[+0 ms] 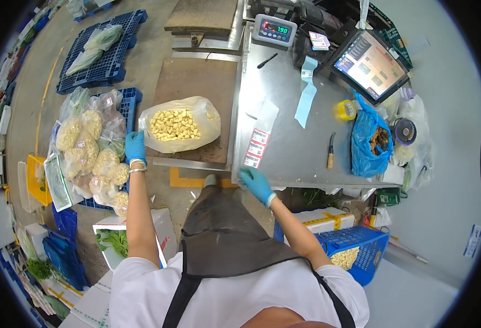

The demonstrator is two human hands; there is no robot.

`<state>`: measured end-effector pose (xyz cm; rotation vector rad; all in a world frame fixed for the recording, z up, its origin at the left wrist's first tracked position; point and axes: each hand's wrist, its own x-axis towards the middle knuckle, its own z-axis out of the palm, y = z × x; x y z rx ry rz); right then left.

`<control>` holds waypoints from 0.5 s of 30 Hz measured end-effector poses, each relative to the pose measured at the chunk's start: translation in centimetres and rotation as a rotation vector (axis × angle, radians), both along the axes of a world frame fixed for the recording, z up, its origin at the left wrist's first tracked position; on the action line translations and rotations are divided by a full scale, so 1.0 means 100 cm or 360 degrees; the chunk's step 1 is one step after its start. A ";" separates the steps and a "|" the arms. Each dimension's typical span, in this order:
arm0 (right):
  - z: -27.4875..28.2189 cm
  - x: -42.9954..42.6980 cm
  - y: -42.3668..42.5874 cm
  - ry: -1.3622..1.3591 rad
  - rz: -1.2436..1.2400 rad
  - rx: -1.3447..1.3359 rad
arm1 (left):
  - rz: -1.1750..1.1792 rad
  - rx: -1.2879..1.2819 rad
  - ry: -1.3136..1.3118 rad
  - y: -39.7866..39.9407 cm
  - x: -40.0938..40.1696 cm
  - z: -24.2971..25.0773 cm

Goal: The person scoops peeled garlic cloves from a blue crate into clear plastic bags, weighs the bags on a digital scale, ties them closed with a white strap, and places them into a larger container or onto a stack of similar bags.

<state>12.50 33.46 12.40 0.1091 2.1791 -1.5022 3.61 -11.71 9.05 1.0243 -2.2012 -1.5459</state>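
An open clear plastic bag [211, 123] of peeled garlic cloves [174, 125] lies on the brown platform of a floor scale [195, 78]. My left hand [135, 147], in a blue glove, grips the bag's left edge. My right hand [256, 184], also gloved in blue, is at the near left corner of the steel table [289, 151], by the lower end of a strip of printed labels [257, 147]; whether its fingertips hold the strip I cannot tell. The scale's display [275, 29] stands at the table's far end, lit with green digits.
On the table are a black marker [267, 60], blue label backing [306, 98], yellow tape [345, 110], a wooden-handled knife [330, 151], a blue bag [361, 143] and a touchscreen [371, 65]. Filled bags [82, 156] crowd a pallet at left; a blue crate [365, 250] stands low at right.
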 end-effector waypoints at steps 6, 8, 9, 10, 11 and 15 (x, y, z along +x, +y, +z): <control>-0.009 0.079 0.044 -0.0447 -0.0077 -0.0376 | 0.0089 -0.0299 0.0015 -0.001 0.036 0.005; 0.003 0.088 0.063 -0.0496 -0.0205 -0.0459 | 0.0123 -0.0323 0.0047 0.032 0.036 0.011; 0.002 0.089 0.081 -0.0487 -0.0252 -0.0457 | 0.0033 -0.0484 -0.0031 0.060 0.028 0.023; -0.004 0.093 0.100 -0.0375 -0.0327 -0.0347 | -0.0068 -0.0668 -0.0107 0.075 0.024 0.034; -0.013 0.104 0.118 -0.0277 -0.0416 -0.0250 | -0.0141 -0.0699 -0.0105 0.073 0.027 0.033; 0.013 0.150 0.254 0.0723 -0.1189 0.0347 | 0.0001 -0.0258 -0.0085 0.101 0.070 0.040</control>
